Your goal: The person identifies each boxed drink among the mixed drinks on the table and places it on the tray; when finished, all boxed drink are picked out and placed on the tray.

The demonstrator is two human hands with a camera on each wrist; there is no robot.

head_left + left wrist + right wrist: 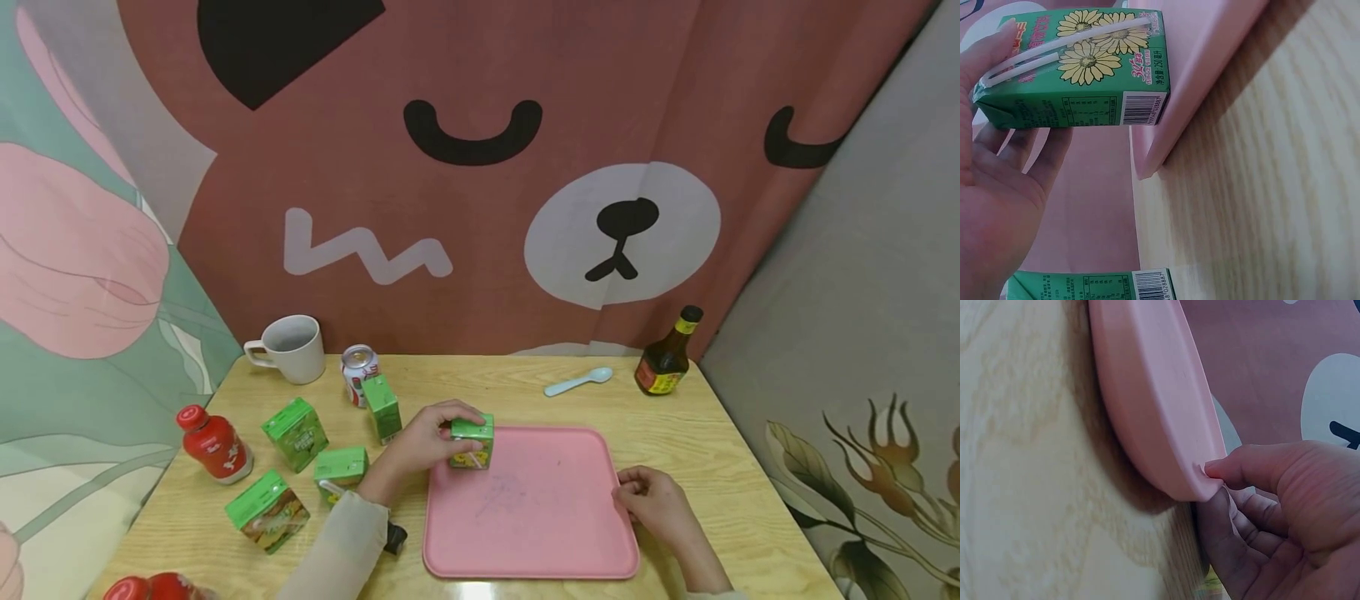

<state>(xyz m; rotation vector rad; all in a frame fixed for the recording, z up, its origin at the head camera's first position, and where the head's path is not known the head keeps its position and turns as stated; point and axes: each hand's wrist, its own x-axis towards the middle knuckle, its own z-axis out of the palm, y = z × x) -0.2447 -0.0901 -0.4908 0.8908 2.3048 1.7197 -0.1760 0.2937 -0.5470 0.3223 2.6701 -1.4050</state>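
Note:
My left hand grips a green drink carton with a straw stuck along its side. This carton is upright over the back left corner of a pink tray. In the left wrist view the yellow flowers on the carton face the camera, and its base is at the tray's rim; whether it rests fully on the tray I cannot tell. At the tray's right side, my right hand pinches the rim between thumb and fingers. The right wrist view shows this pinch on the tray edge closely.
Left of the tray stand several other green cartons, a red bottle, a can and a white mug. Another red bottle is at the front left. Behind lie a pale spoon and a dark sauce bottle.

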